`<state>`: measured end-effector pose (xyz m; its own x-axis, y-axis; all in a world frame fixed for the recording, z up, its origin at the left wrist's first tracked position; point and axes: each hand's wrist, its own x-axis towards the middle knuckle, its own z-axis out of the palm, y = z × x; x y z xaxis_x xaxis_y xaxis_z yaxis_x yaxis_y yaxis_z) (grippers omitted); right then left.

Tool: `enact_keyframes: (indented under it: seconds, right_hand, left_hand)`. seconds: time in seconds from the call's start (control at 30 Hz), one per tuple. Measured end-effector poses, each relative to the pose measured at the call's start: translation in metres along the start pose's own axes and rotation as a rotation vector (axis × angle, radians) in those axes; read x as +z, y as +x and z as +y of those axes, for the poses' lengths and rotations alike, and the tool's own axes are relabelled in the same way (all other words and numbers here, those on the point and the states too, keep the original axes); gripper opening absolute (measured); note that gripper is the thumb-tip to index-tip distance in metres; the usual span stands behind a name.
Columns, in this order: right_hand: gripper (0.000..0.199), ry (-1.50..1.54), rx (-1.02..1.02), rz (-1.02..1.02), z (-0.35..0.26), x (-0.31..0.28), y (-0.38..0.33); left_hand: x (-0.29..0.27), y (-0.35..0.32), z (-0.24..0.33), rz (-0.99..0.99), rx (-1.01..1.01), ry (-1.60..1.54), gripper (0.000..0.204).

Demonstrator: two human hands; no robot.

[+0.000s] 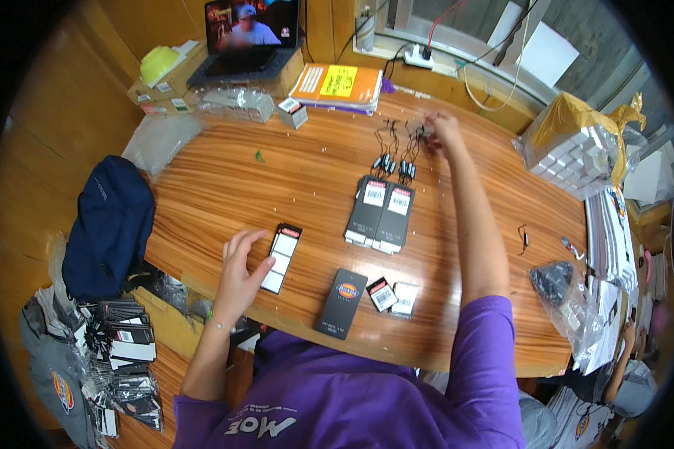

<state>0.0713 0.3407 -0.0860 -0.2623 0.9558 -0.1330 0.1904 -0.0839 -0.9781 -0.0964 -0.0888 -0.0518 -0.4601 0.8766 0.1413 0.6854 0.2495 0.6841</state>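
My left hand (241, 266) rests at the table's near left with its fingers apart. Its thumb touches the edge of a narrow stack of black hang tags (282, 260) bearing white label panels. Farther off, my right hand (442, 135) pinches at the end of the black tag cords (410, 142); the fingertips are small and partly hidden. These cords carry small fasteners and run to two side-by-side piles of dark grey hang tags (365, 213). Nearer me lie a single dark grey tag (341, 303), a small black-and-white label (382, 295) and a pale label stack (404, 299).
At the back are a laptop (251, 34), an orange booklet (337, 86) and a small label box (293, 113). A wrapped bundle of white boxes (577, 150) stands right, above a plastic bag (562, 299). One loose cord (525, 239) lies nearby. A navy bag (108, 224) sits left.
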Motion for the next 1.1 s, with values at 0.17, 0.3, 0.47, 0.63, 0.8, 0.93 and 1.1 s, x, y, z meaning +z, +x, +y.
enact_keyframes:
  seconds: [0.17,0.3,0.47,0.63,0.8,0.93,1.1]
  right_hand:
    - [0.02,-0.045,-0.101,-0.218,-0.037,-0.045,-0.089]
    - [0.014,-0.242,-0.386,-0.494,-0.019,-0.051,-0.191]
    - [0.019,-0.629,-0.428,-0.494,0.008,-0.041,-0.283]
    - [0.029,-1.052,-0.495,-0.311,0.011,-0.013,-0.312]
    - [0.024,-0.941,-0.473,-0.307,0.022,-0.006,-0.311]
    - [0.02,-0.751,-0.403,-0.334,0.019,-0.009,-0.308]
    - [0.012,-0.295,-0.071,-0.323,0.011,-0.016,-0.315]
  left_hand:
    - [0.002,0.02,0.02,-0.129,0.127,-0.043,0.034]
    - [0.016,0.028,0.051,-0.423,0.329,-0.045,0.041]
    - [0.044,0.036,0.064,-0.574,0.458,0.047,0.054]
    - [0.054,0.037,0.053,-0.614,0.411,0.068,0.052]
    - [0.049,0.032,0.052,-0.492,0.452,0.062,0.049]
    - [0.048,0.029,0.048,-0.467,0.414,0.016,0.05]
    - [0.047,0.022,0.044,-0.658,-0.181,-0.561,0.036]
